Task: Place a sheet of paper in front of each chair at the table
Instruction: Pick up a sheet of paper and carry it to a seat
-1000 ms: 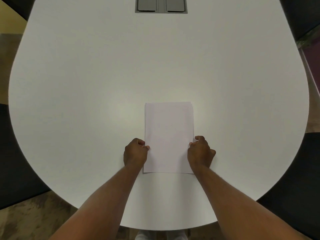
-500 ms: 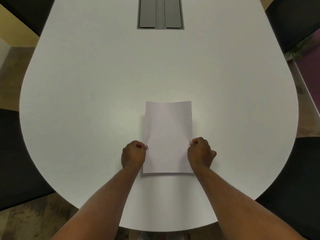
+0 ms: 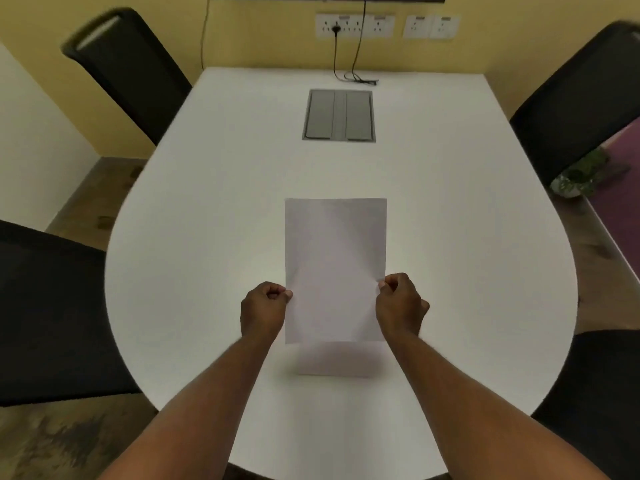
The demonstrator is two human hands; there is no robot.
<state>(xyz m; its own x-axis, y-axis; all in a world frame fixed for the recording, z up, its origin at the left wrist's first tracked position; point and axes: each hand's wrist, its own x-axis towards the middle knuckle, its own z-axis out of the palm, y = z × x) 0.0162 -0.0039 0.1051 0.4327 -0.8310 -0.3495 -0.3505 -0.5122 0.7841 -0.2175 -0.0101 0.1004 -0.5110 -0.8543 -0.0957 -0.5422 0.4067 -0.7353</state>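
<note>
So both hands, left hand point(image 3: 264, 311) and right hand point(image 3: 401, 306), pinched the paper point(image 3: 335, 268) just above the desk point(image 3: 467, 237) at center frame; no sheets lay before the chairs point(image 3: 128, 67) yet.

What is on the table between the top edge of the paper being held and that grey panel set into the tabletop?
Nothing: in the head view, the stretch of white table between the paper and the grey panel is bare.
</note>
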